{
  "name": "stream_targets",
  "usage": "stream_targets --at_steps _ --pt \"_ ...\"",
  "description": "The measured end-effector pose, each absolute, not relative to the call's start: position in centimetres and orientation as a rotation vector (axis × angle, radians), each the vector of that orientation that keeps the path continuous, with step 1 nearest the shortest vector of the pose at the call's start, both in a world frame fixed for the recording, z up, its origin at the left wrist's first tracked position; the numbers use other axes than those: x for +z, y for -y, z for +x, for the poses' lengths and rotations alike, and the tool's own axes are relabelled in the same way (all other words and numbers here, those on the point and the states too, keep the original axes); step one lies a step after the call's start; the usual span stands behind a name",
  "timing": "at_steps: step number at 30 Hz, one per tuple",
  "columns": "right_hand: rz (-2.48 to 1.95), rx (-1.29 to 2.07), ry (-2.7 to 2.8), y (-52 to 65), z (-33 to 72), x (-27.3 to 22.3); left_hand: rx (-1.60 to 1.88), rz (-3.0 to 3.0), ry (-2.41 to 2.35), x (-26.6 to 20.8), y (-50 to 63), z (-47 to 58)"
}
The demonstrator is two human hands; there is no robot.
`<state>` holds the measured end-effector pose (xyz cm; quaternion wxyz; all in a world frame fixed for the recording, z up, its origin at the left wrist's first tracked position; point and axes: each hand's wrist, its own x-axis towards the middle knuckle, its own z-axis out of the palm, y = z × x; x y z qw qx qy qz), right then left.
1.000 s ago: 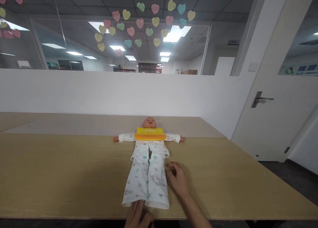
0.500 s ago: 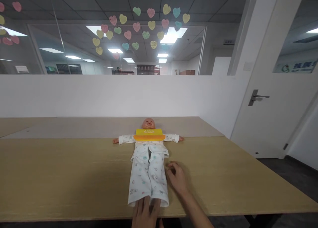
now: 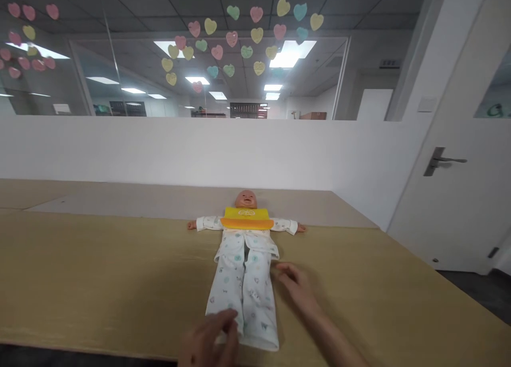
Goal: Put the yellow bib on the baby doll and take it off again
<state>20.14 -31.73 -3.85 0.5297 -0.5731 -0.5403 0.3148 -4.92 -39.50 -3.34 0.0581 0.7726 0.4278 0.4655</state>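
Note:
A baby doll [image 3: 246, 199] lies on its back with its arms spread out. It wears a white patterned top [image 3: 261, 242], white patterned trousers [image 3: 257, 298] and a yellow bib [image 3: 247, 218] with an orange lower edge. Over the lower end of the trouser leg on the left is my left hand [image 3: 211, 339], its fingers bent and apart; whether they touch the cloth I cannot tell. My right hand [image 3: 297, 287] rests beside the other trouser leg, fingers loosely curled, thumb apart, nothing between them.
The doll lies on a wooden table [image 3: 120, 271] with a grey board [image 3: 159, 199] along the back. Behind stands a white half wall [image 3: 179, 148] with glass above it, dotted with heart-shaped notes [image 3: 256, 35]. A door with a handle [image 3: 439, 161] is at right.
My left hand has come up from the trouser ends and shifted left, its fingers now bent. The right hand stays beside the leg. The whole view has swung slightly left.

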Motion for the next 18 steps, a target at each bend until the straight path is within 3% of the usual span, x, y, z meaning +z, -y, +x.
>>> stream_targets --at_steps 8,18 --pt "-1.268 0.861 1.036 22.2 23.8 1.4 1.479 1.542 -1.381 4.7 24.5 -5.3" --pt "-1.237 1.123 0.808 9.1 22.3 1.0 1.392 1.020 -1.323 2.7 8.8 -3.4"
